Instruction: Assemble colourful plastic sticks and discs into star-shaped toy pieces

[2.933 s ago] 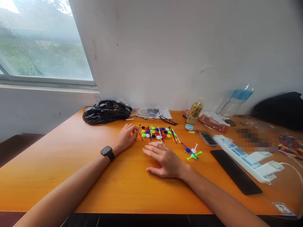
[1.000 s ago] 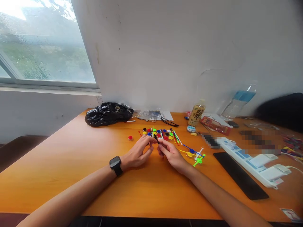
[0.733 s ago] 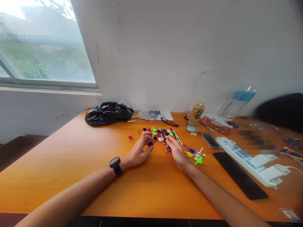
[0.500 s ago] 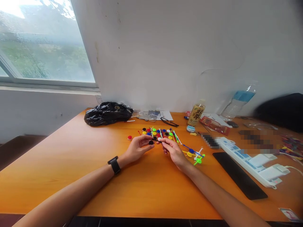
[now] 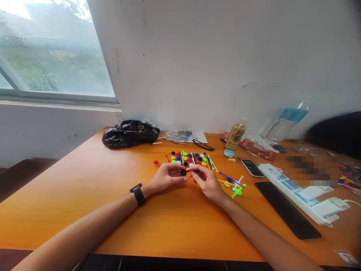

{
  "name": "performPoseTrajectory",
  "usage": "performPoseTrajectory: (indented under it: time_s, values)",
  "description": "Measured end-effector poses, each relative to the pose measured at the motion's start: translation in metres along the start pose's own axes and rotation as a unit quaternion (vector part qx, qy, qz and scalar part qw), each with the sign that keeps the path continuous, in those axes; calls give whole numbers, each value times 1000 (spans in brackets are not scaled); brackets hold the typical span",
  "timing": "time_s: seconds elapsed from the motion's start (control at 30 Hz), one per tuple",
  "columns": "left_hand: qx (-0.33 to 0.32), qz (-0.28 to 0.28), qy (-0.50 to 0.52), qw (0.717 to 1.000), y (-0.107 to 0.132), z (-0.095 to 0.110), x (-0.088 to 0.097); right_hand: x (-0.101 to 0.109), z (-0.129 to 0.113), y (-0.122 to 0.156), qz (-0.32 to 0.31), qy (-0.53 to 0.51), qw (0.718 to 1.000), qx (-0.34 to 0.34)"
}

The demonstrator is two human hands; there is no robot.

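Observation:
Above the table, my left hand (image 5: pixel 163 177) is closed, its thumb and fingers curled around a small round black plastic disc (image 5: pixel 183 172). My right hand (image 5: pixel 208 184) meets it from the right, thumb and index finger pinched at the disc's edge on a thin black stick that is mostly hidden. Just beyond both hands lie several coloured discs (image 5: pixel 184 153) in rows, with thin arrow-tipped sticks among them. Joined pieces, including a green disc with sticks (image 5: pixel 238 191) and a blue one (image 5: pixel 229 180), rest right of my right hand. A red disc (image 5: pixel 156 163) sits alone to the left.
Along the wall are a black plastic bag (image 5: pixel 131 134), glasses (image 5: pixel 203 145) and a drink bottle (image 5: pixel 235 134). To the right lie a phone (image 5: pixel 252 168), a white power strip (image 5: pixel 293 194) with plugs, and a long black pad (image 5: pixel 287 210).
My fingertips have come closer together, and the black stick that showed between my hands is now mostly covered at the disc. The view has shifted slightly.

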State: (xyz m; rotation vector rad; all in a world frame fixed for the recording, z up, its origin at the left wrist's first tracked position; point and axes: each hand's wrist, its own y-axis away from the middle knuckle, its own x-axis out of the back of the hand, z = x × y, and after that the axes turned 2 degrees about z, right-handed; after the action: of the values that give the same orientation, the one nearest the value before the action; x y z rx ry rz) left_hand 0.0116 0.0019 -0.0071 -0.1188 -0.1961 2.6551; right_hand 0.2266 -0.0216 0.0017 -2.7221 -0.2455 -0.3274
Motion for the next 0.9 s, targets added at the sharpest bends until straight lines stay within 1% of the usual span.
performPoseTrajectory:
  time_s: [0.1, 0.17, 0.33, 0.47, 0.73, 0.9]
  values:
    - [15, -48, 13, 999, 3, 6, 0, 0, -5, 2, -10, 29, 999, 38]
    - [30, -61, 15, 998, 3, 10, 1, 0, -7, 3, -20, 38, 997, 66]
    - [65, -55, 76, 993, 2, 10, 4, 0, -7, 2, -27, 46, 993, 110]
    - [75, -47, 64, 994, 2, 10, 3, 0, -7, 1, -19, 63, 990, 122]
    - [36, 13, 5, 999, 4, 10, 1, 0, -5, 1, 5, 39, 998, 53]
    - [-39, 28, -68, 997, 2, 6, 1, -1, -3, 1, -6, 85, 993, 77]
